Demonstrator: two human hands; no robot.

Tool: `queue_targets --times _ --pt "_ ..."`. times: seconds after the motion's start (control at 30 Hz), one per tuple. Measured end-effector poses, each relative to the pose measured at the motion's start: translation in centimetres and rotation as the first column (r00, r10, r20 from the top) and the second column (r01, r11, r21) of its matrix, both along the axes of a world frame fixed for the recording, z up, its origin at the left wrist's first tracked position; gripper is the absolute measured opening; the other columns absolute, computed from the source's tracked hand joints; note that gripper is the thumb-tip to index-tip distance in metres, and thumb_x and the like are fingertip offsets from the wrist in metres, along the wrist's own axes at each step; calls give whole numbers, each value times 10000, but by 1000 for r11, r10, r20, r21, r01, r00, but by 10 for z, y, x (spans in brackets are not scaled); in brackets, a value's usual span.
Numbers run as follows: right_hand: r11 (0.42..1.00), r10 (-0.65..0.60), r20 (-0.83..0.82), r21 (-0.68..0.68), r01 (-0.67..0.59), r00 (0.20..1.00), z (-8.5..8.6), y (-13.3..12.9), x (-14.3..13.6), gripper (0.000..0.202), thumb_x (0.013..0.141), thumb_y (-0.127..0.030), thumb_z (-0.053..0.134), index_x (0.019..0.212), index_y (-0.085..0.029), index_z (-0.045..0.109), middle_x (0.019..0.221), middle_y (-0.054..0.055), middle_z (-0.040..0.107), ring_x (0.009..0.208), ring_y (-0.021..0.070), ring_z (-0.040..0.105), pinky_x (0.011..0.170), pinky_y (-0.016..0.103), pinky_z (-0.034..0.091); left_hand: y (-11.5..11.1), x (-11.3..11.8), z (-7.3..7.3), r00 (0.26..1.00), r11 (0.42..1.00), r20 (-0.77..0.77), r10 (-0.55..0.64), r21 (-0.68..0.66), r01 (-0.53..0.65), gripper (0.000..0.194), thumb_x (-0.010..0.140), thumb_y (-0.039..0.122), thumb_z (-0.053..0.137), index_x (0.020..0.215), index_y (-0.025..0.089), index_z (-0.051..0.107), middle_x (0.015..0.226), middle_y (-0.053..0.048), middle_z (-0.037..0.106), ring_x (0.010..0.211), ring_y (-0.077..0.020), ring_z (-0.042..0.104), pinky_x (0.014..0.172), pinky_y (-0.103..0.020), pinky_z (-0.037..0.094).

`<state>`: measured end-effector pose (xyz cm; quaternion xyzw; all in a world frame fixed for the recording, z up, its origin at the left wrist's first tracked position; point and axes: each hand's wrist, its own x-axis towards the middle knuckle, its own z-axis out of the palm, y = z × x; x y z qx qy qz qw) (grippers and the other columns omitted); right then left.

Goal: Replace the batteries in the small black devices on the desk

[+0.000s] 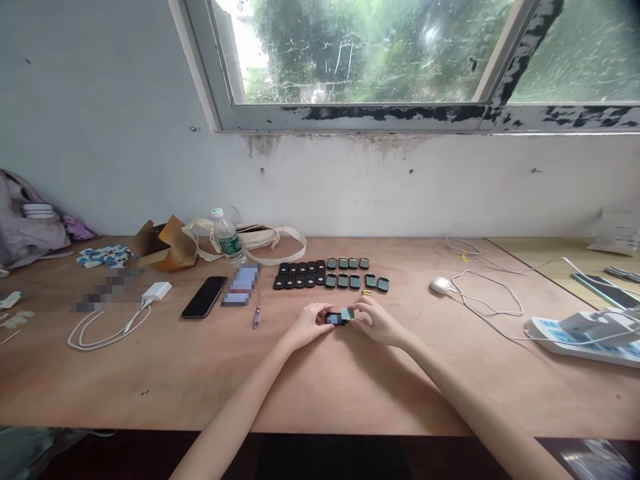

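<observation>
My left hand (309, 325) is closed on the left end of a small black plastic case (334, 319) lying open-faced near the table's middle. Between the fingertips of my right hand (377, 321) is a thin pale-green rectangular piece (347, 313), tilted over the case's right end. Whether that piece touches the case I cannot tell. Just beyond my hands are two rows of closed black cases (299, 275) and, to their right, several case halves with grey-green insides (343, 281). Two tiny yellow parts (367, 293) lie near my right hand.
Left of my hands are a small screwdriver (257, 318), a black phone (203, 297) and a white charger (157, 292) with cable. A water bottle (229, 240), a white strap bag (260, 235) and an open cardboard box (167, 247) stand behind. Rightward are a white mouse (441, 285) and a power strip (575, 340).
</observation>
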<state>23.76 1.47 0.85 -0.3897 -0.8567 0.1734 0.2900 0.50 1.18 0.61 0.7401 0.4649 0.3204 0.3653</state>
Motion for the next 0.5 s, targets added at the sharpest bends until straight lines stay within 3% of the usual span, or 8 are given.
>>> queue_targets --times 0.23,0.5 --pt "995 -98 -1 26 98 995 -16 -3 -27 202 894 -239 497 1069 -223 597 964 79 579 913 216 542 803 372 491 0 -1 4 1000 999 -12 19 -25 -19 466 672 209 697 1130 163 622 1024 -75 675 846 -197 618 752 -299 509" --pt "995 -68 -20 65 69 997 -17 -6 -33 156 902 -282 503 951 -229 641 947 67 614 890 204 559 793 364 483 3 -4 -2 1000 997 11 29 -72 -28 493 661 204 720 1142 152 624 1021 -82 675 838 -192 614 765 -302 505"
